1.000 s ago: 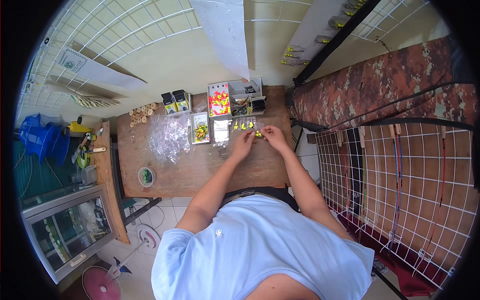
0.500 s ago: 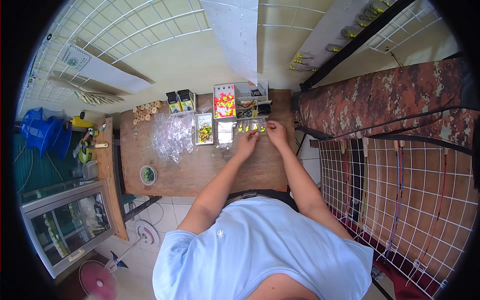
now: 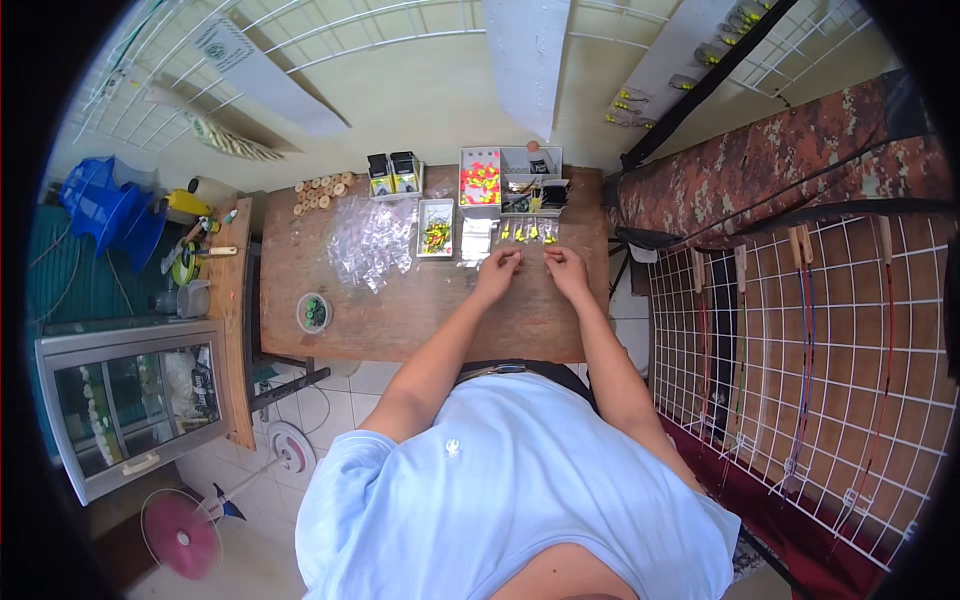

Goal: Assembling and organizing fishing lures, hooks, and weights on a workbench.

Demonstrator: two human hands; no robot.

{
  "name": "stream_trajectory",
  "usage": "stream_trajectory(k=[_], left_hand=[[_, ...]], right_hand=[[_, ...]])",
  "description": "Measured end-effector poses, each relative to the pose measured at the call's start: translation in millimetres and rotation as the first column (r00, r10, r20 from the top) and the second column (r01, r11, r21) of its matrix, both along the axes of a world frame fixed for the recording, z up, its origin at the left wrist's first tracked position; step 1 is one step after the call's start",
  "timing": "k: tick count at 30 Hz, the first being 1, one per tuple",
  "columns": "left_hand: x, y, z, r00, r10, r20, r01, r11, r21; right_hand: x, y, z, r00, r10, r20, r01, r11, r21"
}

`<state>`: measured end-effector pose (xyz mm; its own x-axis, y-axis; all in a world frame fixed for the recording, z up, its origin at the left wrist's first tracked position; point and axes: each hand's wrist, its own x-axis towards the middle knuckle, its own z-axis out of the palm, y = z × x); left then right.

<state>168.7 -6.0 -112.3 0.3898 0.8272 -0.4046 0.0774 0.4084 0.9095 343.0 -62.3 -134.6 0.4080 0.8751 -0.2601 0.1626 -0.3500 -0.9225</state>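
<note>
Both my hands are over the wooden table (image 3: 400,325), just on the near side of a row of small yellow pieces on clear backing (image 3: 530,233). My left hand (image 3: 497,274) has thumb and fingertips pinched together. Facing it, a short gap away, my right hand (image 3: 568,270) is closed in a similar pinch. Anything between the fingers is too small to make out. Left of the row lies a stack of white cards or packets (image 3: 477,238). Beside that stands a white box (image 3: 424,250) of small yellow, green and red pieces.
Behind the row stand a white box of red and yellow pieces (image 3: 480,185) and a compartment tray (image 3: 553,208). Leftward are clear plastic bags (image 3: 370,245), black-and-yellow packets (image 3: 392,175), wooden spools (image 3: 322,190) and a round tub (image 3: 314,313). A camouflage bag (image 3: 740,175) flanks the right.
The whole view has shifted, so the table sits farther right and higher. My right hand has drawn back from the row's right end, and my fingertips are slightly farther apart.
</note>
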Motion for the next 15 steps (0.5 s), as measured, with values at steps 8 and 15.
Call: stream_trajectory(k=[8,15], left_hand=[[-65,1,11,0.998,0.016,-0.057,-0.013,0.998,0.058],[-152,12,8,0.976,0.19,-0.105,-0.166,0.966,0.197]], right_hand=[[-69,16,32,0.96,0.219,-0.172,-0.22,0.975,0.011],[-150,46,37,0.909,0.399,-0.117,-0.401,0.916,0.001]])
